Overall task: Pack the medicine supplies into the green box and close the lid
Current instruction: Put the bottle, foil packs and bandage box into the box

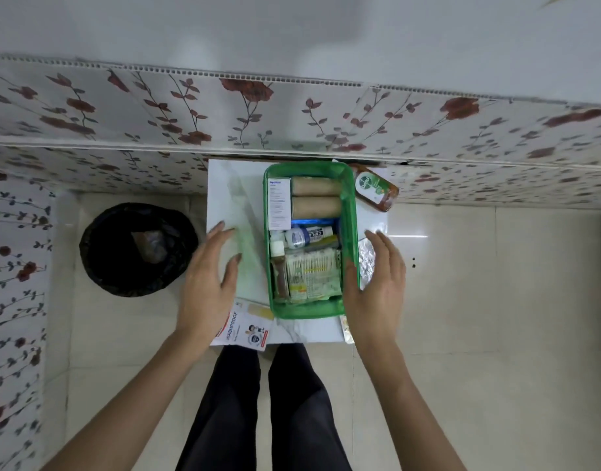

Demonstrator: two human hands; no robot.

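Observation:
The green box [349, 212] stands open on a small white table [231, 185]. It holds two brown bandage rolls [315, 196], a white carton [279, 203], a white bottle [302, 236] and packets of cotton buds [312, 273]. A clear lid [246, 219] lies flat on the table left of the box. My left hand [209, 283] hovers over the lid, fingers spread. My right hand [377, 287] is open beside the box's right wall, over a silver blister strip [367, 258]. A brown antiseptic bottle [377, 192] lies right of the box. A plaster packet [246, 326] overhangs the table's near edge.
A black-lined waste bin [137, 248] stands on the tiled floor to the left of the table. A flower-patterned wall panel [292, 117] runs behind the table. Another small packet [346, 329] sticks out at the table's near right corner. My legs are below the table.

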